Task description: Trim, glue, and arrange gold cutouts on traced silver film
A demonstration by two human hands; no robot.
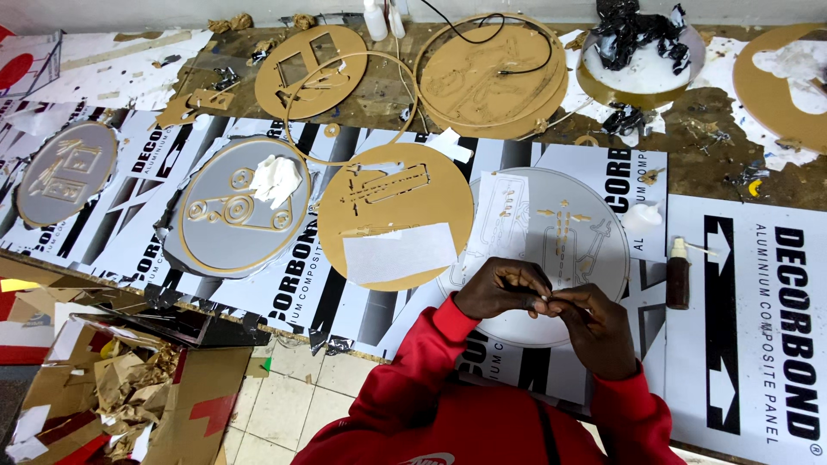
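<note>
A workbench seen from above, covered in printed black-and-white panel sheets, with round sign discs laid out across it.

At the left edge of the frame lies a small grey disc with gold cut-out shapes already set on its face. To its right sits a larger grey disc with a gold rim carrying gold gear-like pieces and a crumpled white wad; this one looks largely assembled. Below these, in the lower left, an open cardboard box holds paper scraps.

In the centre lies a gold stencil disc with shapes cut out of it and a white paper sheet across its lower part. Above it, along the top of the frame, are more gold offcut discs and a thin gold ring.

Right of centre, a pale grey disc lies directly in front of the person. Only a few small gold pieces sit on it, among faint outlines that are unfilled, so most of its pieces appear yet to be placed.

Over this disc's lower edge, both red-sleeved hands meet. The left hand and right hand pinch a tiny pale piece between their fingertips, too small to identify.

Further right stands a small brown bottle with a white cap.
</note>
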